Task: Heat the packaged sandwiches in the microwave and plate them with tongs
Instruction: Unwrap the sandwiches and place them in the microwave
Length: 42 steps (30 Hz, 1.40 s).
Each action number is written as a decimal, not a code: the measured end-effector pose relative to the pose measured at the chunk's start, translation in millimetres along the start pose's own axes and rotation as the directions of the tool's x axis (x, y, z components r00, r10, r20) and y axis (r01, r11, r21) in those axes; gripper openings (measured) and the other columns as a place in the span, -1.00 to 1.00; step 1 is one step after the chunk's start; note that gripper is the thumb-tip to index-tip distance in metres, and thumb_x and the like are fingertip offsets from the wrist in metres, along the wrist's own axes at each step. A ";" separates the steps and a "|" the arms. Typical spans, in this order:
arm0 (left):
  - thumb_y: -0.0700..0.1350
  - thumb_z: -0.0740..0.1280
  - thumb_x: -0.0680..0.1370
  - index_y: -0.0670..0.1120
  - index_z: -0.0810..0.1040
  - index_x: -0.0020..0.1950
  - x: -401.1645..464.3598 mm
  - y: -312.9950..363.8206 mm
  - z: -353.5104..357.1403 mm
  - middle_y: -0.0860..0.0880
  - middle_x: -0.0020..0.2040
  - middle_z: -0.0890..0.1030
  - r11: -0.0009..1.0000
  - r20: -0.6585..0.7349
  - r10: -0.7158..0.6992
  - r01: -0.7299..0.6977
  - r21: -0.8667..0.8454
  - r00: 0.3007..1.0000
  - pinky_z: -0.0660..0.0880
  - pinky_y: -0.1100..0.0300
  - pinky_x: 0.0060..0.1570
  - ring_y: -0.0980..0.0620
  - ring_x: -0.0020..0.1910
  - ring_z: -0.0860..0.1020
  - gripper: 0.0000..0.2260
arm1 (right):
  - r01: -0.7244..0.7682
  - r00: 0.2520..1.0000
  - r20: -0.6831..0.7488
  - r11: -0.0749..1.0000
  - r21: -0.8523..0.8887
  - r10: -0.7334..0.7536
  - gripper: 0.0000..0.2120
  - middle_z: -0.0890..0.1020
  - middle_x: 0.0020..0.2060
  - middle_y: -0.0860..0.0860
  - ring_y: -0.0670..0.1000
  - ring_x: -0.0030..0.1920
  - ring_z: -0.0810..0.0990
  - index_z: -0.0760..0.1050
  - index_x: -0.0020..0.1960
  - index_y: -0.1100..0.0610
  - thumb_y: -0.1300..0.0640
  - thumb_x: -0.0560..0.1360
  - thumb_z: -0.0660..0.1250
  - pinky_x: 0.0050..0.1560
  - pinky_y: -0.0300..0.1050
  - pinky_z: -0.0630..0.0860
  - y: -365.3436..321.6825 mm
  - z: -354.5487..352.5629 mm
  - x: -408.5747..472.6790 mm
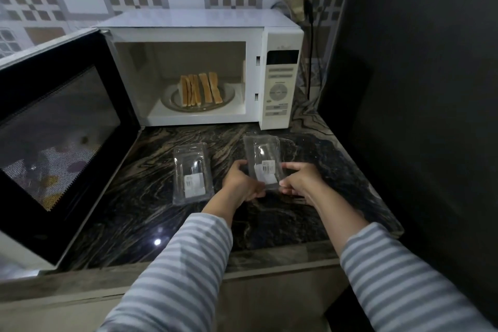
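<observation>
Both hands on an empty clear sandwich pack, in front of the open microwave

The left hand (242, 183) and right hand (299, 180) pinch the near end of a clear plastic pack (262, 162) from either side, toward the tabletop's (134, 183) right edge — a second clear pack (192, 172) lies flat just left of it. Behind, along the back edge, the microwave (199, 70) stands with its door (59, 137) swung wide; the sandwiches (200, 89) stand on edge on the glass plate (229, 94) inside

The microwave door (54, 143) is cut off at the frame's left edge; label print on both clear packs (192, 172) is too small to read; control panel (280, 86) lettering is blurred.
</observation>
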<state>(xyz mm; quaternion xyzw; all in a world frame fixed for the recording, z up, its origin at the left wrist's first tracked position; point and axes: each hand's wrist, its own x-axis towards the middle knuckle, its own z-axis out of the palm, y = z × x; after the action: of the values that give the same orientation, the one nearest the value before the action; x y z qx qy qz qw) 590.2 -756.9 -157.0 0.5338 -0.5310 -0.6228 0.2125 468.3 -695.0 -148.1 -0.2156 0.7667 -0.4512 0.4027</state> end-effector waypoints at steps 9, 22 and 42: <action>-0.30 0.29 0.56 -0.16 0.41 0.24 10.5 -4.9 -3.0 -0.26 0.00 0.64 0.999 0.068 -0.026 0.028 -0.028 0.997 0.49 0.33 -0.60 0.16 -0.62 0.54 -0.74 | -0.018 0.998 0.054 1.000 0.013 0.018 -0.51 0.61 -0.24 0.14 0.04 -0.33 0.62 0.52 0.20 0.11 0.52 0.38 0.39 -0.47 -0.25 0.58 -0.1 -2.1 3.6; -0.40 0.37 0.48 -0.20 0.44 0.18 14.4 6.2 -2.3 -0.24 -0.22 0.61 0.996 0.007 -0.093 0.093 -0.008 0.996 0.46 0.27 -0.66 0.03 -0.65 0.53 -0.69 | -0.055 0.998 0.039 0.998 0.023 0.054 -0.52 0.60 -0.22 0.13 0.02 -0.33 0.63 0.52 0.23 0.08 0.52 0.43 0.31 -0.40 -0.24 0.59 -2.7 -2.4 6.2; 0.02 0.29 0.53 -0.06 0.50 0.21 -23.9 10.2 -34.6 -0.07 0.19 0.49 0.520 -0.175 0.648 -0.263 0.812 0.742 0.46 0.02 0.04 -0.12 0.17 0.46 -0.70 | 0.295 0.888 -0.116 0.745 -0.598 -0.444 -0.45 0.41 0.35 0.12 0.18 0.32 0.41 0.30 0.43 -0.06 -0.18 0.49 0.30 0.26 0.01 0.41 -8.4 8.1 -8.0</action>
<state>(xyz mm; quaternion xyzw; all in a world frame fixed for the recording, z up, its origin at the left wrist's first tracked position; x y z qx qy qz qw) 626.1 -755.6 -132.8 0.5375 -0.7944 -0.1228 0.2549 479.3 -697.9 -139.6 -0.4147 0.8509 -0.2983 0.1221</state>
